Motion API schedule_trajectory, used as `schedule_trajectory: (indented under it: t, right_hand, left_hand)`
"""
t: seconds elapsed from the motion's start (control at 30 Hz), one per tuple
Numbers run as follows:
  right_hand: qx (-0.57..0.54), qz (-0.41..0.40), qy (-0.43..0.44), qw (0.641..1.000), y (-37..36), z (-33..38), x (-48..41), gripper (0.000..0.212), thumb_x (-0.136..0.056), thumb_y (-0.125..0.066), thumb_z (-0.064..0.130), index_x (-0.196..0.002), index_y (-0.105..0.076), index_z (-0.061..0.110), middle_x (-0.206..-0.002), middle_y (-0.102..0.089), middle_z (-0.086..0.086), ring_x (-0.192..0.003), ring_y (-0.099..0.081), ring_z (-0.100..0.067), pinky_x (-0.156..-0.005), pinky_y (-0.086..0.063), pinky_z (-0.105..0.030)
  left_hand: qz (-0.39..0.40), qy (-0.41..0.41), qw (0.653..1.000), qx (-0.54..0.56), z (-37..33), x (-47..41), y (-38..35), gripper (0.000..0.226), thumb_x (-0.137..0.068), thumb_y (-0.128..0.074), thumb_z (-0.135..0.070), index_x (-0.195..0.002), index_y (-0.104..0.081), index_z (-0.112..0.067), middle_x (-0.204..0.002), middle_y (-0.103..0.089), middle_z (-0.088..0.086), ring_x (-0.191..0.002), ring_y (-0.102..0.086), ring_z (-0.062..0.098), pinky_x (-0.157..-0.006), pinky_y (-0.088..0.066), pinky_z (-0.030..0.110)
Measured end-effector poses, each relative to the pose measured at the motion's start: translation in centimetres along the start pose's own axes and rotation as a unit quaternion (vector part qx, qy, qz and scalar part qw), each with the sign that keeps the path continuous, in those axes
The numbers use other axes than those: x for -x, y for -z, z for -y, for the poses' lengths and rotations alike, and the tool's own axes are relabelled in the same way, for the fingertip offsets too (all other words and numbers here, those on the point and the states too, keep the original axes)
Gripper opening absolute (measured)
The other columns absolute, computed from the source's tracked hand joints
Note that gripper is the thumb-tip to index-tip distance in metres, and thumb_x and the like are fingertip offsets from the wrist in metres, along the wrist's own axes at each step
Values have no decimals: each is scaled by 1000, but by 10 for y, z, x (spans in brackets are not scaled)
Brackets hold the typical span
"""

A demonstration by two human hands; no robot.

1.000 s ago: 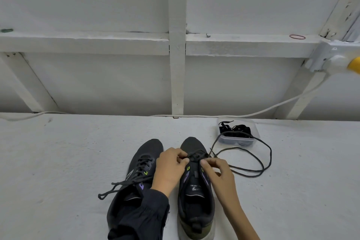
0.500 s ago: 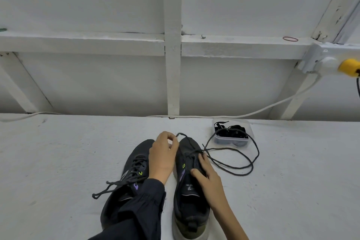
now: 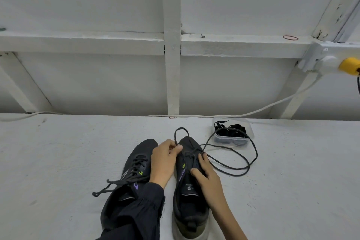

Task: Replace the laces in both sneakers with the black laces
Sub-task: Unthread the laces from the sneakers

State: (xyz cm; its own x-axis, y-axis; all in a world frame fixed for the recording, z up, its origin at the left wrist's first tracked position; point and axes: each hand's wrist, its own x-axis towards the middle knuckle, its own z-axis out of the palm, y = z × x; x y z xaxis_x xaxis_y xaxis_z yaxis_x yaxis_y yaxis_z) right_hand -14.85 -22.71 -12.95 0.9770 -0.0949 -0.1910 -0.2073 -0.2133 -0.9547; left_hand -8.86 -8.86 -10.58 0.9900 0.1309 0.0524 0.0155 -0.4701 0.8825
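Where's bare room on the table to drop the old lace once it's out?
Widest bare patch: white tabletop left of the dark left sneaker. Another lies right of the looped loose dark lace, nearer you than the clear plastic tub. Crowded: around the dark right sneaker, between lace and tub.

We are wearing a black long sleeve (image 3: 136, 208) on our left arm, its loose fabric gathering into soft folds at a cuff just behind the left hand (image 3: 164, 163); our right hand (image 3: 207, 178) and forearm are showing bare.
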Motion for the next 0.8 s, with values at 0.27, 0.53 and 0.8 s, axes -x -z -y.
schedule_trajectory:
  t: [0.27,0.53,0.8]
  right_hand:
    - [-9,-4,-5,1000,-1,0,-1,62,-93,-61,19,-150,-36,22,-160,-20,11,-145,-23,-5,-109,-21,-17]
    - [-8,-6,-2,1000,-1,0,0,62,-94,-60,22,-150,-35,24,-159,-20,13,-144,-23,-4,-112,-22,-20]
    - [-10,-9,-3,1000,-1,-1,0,61,-92,-60,19,-149,-38,20,-159,-24,10,-145,-24,-7,-116,-21,-24]
  left_hand:
    - [-68,-1,989,131,-17,-4,8,17,-89,-68,-27,-92,-65,-11,-84,-64,0,-74,-61,21,-60,-50,17]
    - [-6,24,999,34,10,7,-10,12,-89,-68,-17,-78,-65,-20,-75,-66,-7,-71,-60,12,-69,-52,26]
    - [-158,-21,969,186,-22,-4,14,8,-93,-64,-20,-88,-63,-14,-86,-65,1,-66,-56,14,-59,-42,9]
